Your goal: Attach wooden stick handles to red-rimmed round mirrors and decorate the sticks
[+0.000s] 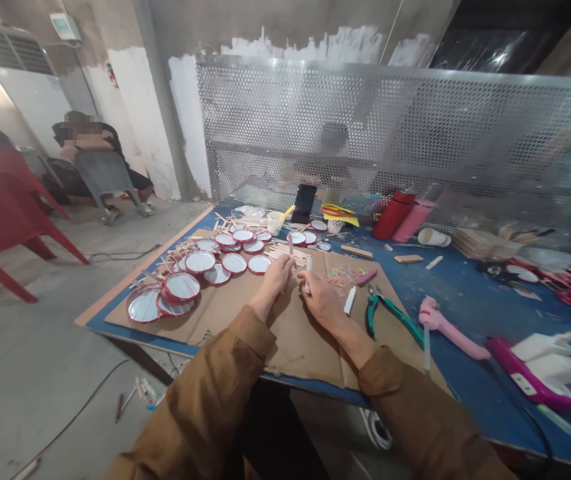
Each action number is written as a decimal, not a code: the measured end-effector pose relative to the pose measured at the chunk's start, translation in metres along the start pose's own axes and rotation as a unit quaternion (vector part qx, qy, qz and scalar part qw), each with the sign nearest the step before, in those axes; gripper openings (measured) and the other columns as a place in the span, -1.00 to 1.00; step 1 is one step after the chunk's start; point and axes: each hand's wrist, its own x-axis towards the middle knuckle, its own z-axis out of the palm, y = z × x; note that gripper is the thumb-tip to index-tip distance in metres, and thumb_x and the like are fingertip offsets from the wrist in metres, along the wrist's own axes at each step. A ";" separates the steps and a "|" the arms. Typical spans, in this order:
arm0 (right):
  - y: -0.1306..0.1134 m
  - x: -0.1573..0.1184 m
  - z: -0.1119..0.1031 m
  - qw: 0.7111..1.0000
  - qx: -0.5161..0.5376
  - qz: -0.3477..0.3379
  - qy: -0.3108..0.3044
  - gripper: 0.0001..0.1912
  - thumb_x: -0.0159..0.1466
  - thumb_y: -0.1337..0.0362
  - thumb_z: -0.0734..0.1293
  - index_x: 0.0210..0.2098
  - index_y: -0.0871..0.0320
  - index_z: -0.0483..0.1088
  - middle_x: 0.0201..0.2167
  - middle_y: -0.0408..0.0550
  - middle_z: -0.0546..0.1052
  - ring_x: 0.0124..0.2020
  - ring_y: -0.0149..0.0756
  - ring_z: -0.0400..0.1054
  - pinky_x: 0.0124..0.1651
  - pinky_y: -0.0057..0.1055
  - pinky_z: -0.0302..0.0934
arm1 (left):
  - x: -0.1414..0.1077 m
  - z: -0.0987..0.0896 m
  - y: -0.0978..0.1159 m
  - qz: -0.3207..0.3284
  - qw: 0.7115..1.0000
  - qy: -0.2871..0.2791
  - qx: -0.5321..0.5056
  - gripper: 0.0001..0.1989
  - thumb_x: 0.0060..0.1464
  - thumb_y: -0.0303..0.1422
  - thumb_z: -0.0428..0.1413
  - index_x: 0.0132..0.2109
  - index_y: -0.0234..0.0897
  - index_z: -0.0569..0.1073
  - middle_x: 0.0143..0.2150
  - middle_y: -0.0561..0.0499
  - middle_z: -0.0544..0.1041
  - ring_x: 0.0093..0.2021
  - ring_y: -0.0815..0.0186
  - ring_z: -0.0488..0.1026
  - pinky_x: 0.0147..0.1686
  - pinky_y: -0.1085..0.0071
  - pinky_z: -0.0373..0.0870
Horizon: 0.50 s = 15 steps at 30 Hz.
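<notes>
My left hand (279, 275) is closed around a thin wooden stick (291, 245) that points up from the fingers. Just beside it, my right hand (323, 301) grips a white pen-like tube (309, 267), held upright. Both hands are over a brown cardboard sheet (290, 347). To the left on the cardboard lie several round discs with red rims and shiny pale faces (182, 287), some overlapping. Another white tube (350, 301) lies right of my right hand, near loose coloured rubber bands (340, 277).
Green-handled pliers (390, 310), a pink glue gun (453, 330) and a magenta power strip (520, 373) lie on the right. At the back stand a phone (304, 203), a red bottle (393, 215) and a perforated metal screen (275, 113). A person (88, 147) sits far left.
</notes>
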 end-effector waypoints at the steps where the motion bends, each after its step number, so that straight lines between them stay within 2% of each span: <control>1: 0.001 0.000 0.000 1.000 0.003 0.000 -0.005 -0.70 0.31 0.41 0.15 -0.03 0.13 0.38 -0.13 0.05 0.56 -0.10 -0.16 0.39 -0.08 -0.35 0.21 | 0.000 0.000 0.000 -0.003 1.000 0.003 -0.001 -0.80 0.22 -0.29 -0.11 -0.36 -0.24 0.26 -0.59 0.15 0.24 -0.59 0.45 0.17 -0.57 0.51 0.06; 11: 0.000 -0.002 -0.005 0.999 0.020 0.031 -0.024 -0.74 0.30 0.39 0.18 -0.06 0.14 0.39 -0.16 0.03 0.55 -0.16 -0.20 0.41 -0.14 -0.37 0.19 | 0.001 0.001 -0.002 0.018 0.998 -0.027 0.050 -0.79 0.21 -0.30 -0.09 -0.38 -0.25 0.28 -0.58 0.12 0.26 -0.54 0.41 0.20 -0.51 0.49 0.13; 15: 0.002 -0.006 -0.009 0.999 0.012 0.036 -0.019 -0.77 0.29 0.38 0.19 -0.12 0.13 0.41 -0.23 0.00 0.58 -0.21 -0.22 0.43 -0.19 -0.39 0.17 | -0.001 0.001 -0.001 0.014 0.998 -0.022 0.054 -0.80 0.21 -0.32 -0.09 -0.36 -0.25 0.32 -0.59 0.11 0.26 -0.54 0.40 0.21 -0.52 0.49 0.14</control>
